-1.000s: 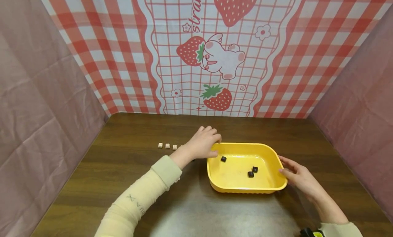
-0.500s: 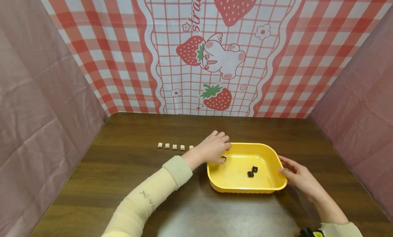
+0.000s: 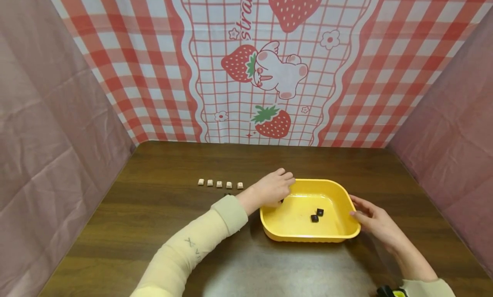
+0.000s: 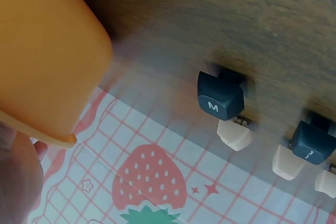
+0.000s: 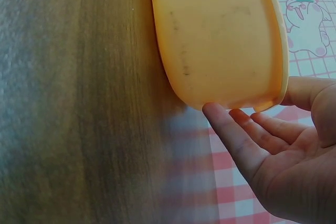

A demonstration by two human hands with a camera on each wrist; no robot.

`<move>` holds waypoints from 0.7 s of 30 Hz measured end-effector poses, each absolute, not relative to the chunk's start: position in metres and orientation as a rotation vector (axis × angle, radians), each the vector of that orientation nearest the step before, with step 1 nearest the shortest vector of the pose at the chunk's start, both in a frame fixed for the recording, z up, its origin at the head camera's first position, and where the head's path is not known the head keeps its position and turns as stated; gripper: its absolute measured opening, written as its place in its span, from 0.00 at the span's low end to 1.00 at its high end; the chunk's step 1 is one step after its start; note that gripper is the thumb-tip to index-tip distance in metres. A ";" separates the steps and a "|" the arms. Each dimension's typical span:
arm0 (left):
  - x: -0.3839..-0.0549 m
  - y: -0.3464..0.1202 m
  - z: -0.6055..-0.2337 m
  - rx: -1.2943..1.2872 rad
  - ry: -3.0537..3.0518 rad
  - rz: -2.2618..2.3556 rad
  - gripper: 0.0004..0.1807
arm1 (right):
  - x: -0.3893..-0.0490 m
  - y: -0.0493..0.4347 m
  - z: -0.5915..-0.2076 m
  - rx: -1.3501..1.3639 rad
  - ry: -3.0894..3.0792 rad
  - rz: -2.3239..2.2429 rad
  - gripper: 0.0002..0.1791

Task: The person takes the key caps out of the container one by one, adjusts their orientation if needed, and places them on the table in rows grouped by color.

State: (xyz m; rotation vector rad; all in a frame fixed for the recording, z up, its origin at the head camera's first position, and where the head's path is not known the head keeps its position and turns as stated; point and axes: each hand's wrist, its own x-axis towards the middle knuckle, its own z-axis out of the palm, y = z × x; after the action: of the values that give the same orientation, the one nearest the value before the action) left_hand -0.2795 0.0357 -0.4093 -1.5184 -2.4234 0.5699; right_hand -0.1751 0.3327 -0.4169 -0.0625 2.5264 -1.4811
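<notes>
A yellow plastic bin (image 3: 319, 186) stands on the table with two black keycaps (image 3: 314, 218) lying loose on its floor. My left hand (image 3: 272, 188) reaches over the bin's left end, fingers curled down inside. It pinches a black keycap (image 3: 282, 200), of which only a dark edge shows. My right hand (image 3: 375, 222) holds the bin's right end, thumb over the rim and fingers against the outer wall. The right wrist view shows these fingers (image 5: 231, 135) touching the bin's end. In the left wrist view, the left fingertips are hidden behind the bin wall (image 4: 52, 51).
Left of the bin runs a row of several cream keycaps (image 3: 219, 184) on the dark wooden table (image 3: 154, 211). Black keycaps, one marked M (image 4: 220, 98), sit in front of them, mostly hidden by the left sleeve (image 3: 208, 233) in the head view. A strawberry-print cloth (image 3: 269, 74) hangs behind.
My left hand has moved right and down, from the bin's left rim to inside it, and closed on a black keycap. More cream keycaps are uncovered. The right hand and bin stay put.
</notes>
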 end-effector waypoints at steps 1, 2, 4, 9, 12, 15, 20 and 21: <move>-0.280 0.037 -0.410 -1.519 -2.427 0.582 0.10 | -0.175 0.333 -0.417 -0.061 2.524 -1.483 0.36; -0.280 0.037 -0.410 -1.519 -2.429 0.595 0.10 | -0.175 0.333 -0.417 -0.061 2.523 -1.485 0.36; -0.280 0.038 -0.412 -1.521 -2.435 0.610 0.10 | -0.175 0.333 -0.417 -0.059 2.521 -1.487 0.36; -0.280 0.040 -0.415 -1.523 -2.444 0.616 0.10 | -0.175 0.333 -0.417 -0.052 2.518 -1.486 0.36; -0.280 0.040 -0.415 -1.520 -2.446 0.611 0.10 | -0.175 0.333 -0.417 -0.053 2.517 -1.491 0.36; -0.280 0.041 -0.415 -1.525 -2.447 0.618 0.10 | -0.175 0.333 -0.418 -0.059 2.520 -1.494 0.36; -0.278 0.041 -0.413 -1.533 -2.437 0.651 0.09 | -0.174 0.333 -0.418 -0.069 2.527 -1.493 0.36; -0.278 0.041 -0.413 -1.534 -2.436 0.650 0.10 | -0.174 0.333 -0.418 -0.069 2.527 -1.494 0.36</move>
State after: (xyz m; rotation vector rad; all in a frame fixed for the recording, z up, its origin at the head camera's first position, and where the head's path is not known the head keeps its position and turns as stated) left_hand -0.2781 0.0410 -0.4127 -1.5335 -2.4363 0.6502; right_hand -0.1744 0.3328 -0.4181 -0.0692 2.5265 -1.4943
